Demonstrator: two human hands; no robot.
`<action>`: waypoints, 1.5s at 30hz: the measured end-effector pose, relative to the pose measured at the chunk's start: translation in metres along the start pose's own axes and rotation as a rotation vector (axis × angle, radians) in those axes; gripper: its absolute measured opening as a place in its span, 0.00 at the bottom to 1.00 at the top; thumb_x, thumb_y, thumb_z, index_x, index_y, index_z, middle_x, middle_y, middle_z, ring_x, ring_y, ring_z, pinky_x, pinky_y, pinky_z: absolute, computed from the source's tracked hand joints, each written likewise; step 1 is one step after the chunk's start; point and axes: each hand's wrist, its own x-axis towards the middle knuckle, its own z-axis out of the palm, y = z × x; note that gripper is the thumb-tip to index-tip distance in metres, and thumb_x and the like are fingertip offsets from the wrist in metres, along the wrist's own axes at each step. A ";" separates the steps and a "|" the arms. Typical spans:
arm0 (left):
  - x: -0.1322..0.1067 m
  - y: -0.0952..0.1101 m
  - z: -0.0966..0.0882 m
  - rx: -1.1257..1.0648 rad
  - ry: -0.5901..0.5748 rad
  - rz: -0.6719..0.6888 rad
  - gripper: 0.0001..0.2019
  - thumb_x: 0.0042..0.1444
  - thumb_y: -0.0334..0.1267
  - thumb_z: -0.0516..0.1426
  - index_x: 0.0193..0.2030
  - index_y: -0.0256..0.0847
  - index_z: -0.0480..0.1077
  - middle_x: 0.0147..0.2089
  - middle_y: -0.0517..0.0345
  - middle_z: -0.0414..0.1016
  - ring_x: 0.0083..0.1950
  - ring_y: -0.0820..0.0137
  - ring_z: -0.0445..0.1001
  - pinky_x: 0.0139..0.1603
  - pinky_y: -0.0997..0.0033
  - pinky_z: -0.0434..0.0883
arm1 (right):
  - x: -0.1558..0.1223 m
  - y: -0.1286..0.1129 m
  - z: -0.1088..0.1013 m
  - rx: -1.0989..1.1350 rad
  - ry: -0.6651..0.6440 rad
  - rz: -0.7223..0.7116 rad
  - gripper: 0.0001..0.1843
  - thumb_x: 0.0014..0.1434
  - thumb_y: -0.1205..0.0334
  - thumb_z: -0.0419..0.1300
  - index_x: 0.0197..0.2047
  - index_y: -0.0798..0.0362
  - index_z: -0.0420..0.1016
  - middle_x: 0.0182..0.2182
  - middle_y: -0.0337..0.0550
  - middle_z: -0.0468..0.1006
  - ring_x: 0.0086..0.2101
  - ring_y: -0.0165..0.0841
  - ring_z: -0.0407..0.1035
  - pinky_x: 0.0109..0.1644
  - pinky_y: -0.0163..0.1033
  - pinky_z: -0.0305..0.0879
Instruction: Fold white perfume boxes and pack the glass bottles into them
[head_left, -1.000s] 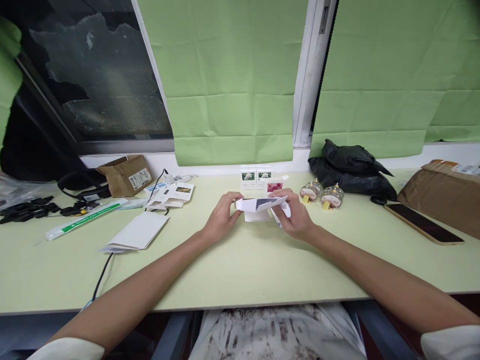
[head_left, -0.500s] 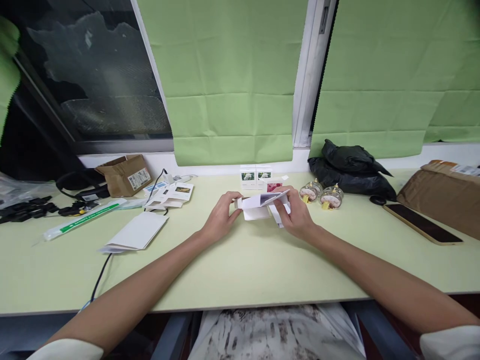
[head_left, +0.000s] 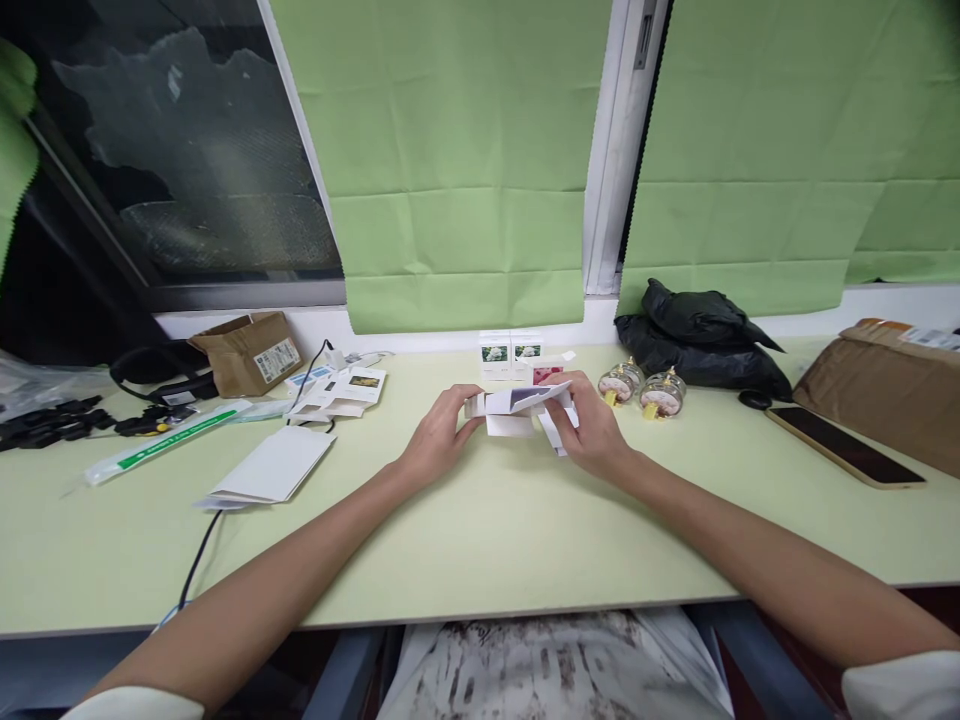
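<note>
Both my hands hold a small white paper box [head_left: 516, 408] that is partly folded, its flaps loose, just above the pale green table [head_left: 465, 520]. My left hand [head_left: 439, 437] pinches its left end between thumb and fingers. My right hand [head_left: 592, 425] grips its right side, fingers curled round the flaps. Right behind the box stand two small white boxes with flower pictures [head_left: 510, 353] and one with a pink picture [head_left: 547, 373].
Flat white box blanks [head_left: 271, 466] and several printed blanks [head_left: 337, 388] lie at the left, with a black cable [head_left: 201, 545], a cardboard box [head_left: 247, 350] and a long wrapped strip [head_left: 161, 440]. At the right are two small glass jars [head_left: 643, 389], a black bag [head_left: 701, 335], a phone [head_left: 844, 445] and a brown parcel [head_left: 889, 385].
My hands have pressed the box's two ends a little closer together, and its top flap has tilted up. Nothing else on the table has moved.
</note>
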 end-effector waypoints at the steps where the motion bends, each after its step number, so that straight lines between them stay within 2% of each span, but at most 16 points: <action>1: 0.000 0.001 -0.001 0.003 -0.007 0.004 0.19 0.73 0.38 0.54 0.67 0.51 0.60 0.62 0.51 0.72 0.63 0.58 0.72 0.64 0.51 0.73 | 0.000 0.000 0.000 0.003 -0.004 -0.017 0.15 0.75 0.65 0.53 0.62 0.43 0.64 0.50 0.51 0.76 0.54 0.46 0.73 0.58 0.57 0.74; 7: -0.001 0.011 -0.004 0.000 -0.070 0.047 0.21 0.69 0.32 0.54 0.67 0.51 0.62 0.62 0.51 0.72 0.64 0.57 0.72 0.64 0.51 0.72 | -0.003 0.001 0.002 0.008 -0.070 -0.092 0.19 0.74 0.65 0.54 0.65 0.42 0.61 0.52 0.51 0.77 0.54 0.46 0.74 0.55 0.57 0.77; 13: -0.003 0.015 -0.003 -0.040 -0.068 0.078 0.22 0.68 0.30 0.54 0.66 0.51 0.64 0.59 0.53 0.75 0.62 0.58 0.73 0.61 0.54 0.73 | -0.007 0.000 0.004 0.023 -0.117 -0.129 0.22 0.74 0.64 0.56 0.68 0.42 0.61 0.53 0.52 0.78 0.55 0.45 0.75 0.55 0.55 0.78; 21: -0.003 0.014 -0.004 -0.037 -0.054 0.107 0.18 0.70 0.34 0.56 0.64 0.51 0.65 0.59 0.52 0.75 0.62 0.58 0.74 0.60 0.55 0.73 | -0.009 -0.005 0.003 0.022 -0.127 -0.173 0.26 0.71 0.67 0.58 0.69 0.43 0.60 0.53 0.52 0.79 0.54 0.45 0.76 0.55 0.55 0.79; 30: -0.005 0.008 -0.002 0.106 0.049 0.146 0.20 0.67 0.37 0.61 0.63 0.49 0.65 0.56 0.49 0.77 0.56 0.56 0.76 0.54 0.55 0.75 | -0.014 -0.006 0.003 -0.033 -0.183 -0.266 0.29 0.69 0.69 0.60 0.69 0.44 0.59 0.54 0.54 0.78 0.55 0.45 0.76 0.53 0.54 0.80; 36: -0.004 0.001 0.000 0.132 0.120 0.227 0.18 0.67 0.30 0.60 0.61 0.46 0.68 0.54 0.49 0.79 0.56 0.56 0.77 0.52 0.55 0.75 | -0.015 -0.004 0.005 -0.007 -0.159 -0.274 0.28 0.69 0.70 0.60 0.68 0.46 0.60 0.54 0.55 0.78 0.55 0.45 0.77 0.53 0.53 0.81; 41: -0.004 -0.002 0.001 0.097 0.126 0.280 0.20 0.66 0.27 0.60 0.63 0.46 0.67 0.56 0.49 0.79 0.57 0.57 0.76 0.54 0.55 0.75 | -0.015 -0.001 0.005 0.025 -0.147 -0.247 0.27 0.70 0.69 0.59 0.68 0.45 0.60 0.54 0.54 0.79 0.56 0.44 0.77 0.55 0.54 0.81; 45: -0.004 -0.001 0.000 0.064 0.111 0.270 0.20 0.67 0.27 0.60 0.63 0.46 0.68 0.56 0.49 0.79 0.57 0.57 0.77 0.54 0.55 0.75 | -0.013 -0.001 0.005 0.031 -0.145 -0.241 0.26 0.71 0.69 0.59 0.68 0.45 0.60 0.53 0.53 0.79 0.56 0.44 0.76 0.55 0.54 0.81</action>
